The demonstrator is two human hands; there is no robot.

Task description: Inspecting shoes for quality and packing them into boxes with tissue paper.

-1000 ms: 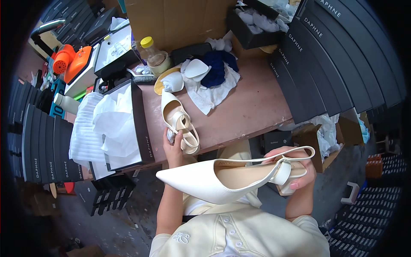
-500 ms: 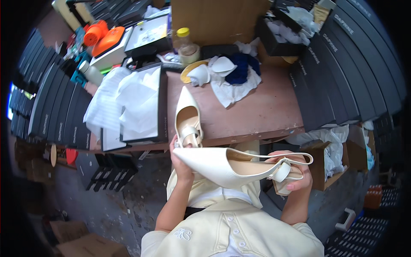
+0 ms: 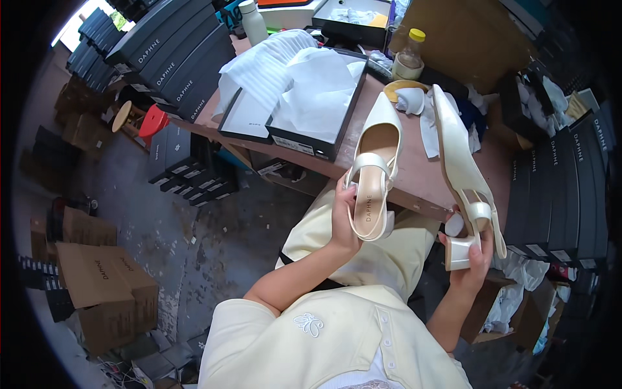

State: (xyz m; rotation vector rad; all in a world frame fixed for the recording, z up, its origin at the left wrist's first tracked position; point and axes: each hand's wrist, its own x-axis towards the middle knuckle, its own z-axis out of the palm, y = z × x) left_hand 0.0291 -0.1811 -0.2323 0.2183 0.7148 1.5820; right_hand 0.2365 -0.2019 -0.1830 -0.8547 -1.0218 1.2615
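Basically, we had our left hand (image 3: 345,217) and right hand (image 3: 476,259) curled round the heel ends of two smooth, cream, leather-look pointed slingbacks (image 3: 371,162) by the pinkish tabletop (image 3: 414,172), probably light, scuffable and stiffest there.

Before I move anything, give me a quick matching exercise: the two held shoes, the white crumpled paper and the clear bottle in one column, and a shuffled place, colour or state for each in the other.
Things
1. Left-held shoe
2. Right-held shoe
3. White crumpled paper
4. Clear bottle

Places, colours or states
A. Lying in an open dark box
B. Insole facing the camera
C. Topped with a yellow cap
D. Turned side-on, with its block heel showing

Right pairs: 1-B, 2-D, 3-A, 4-C
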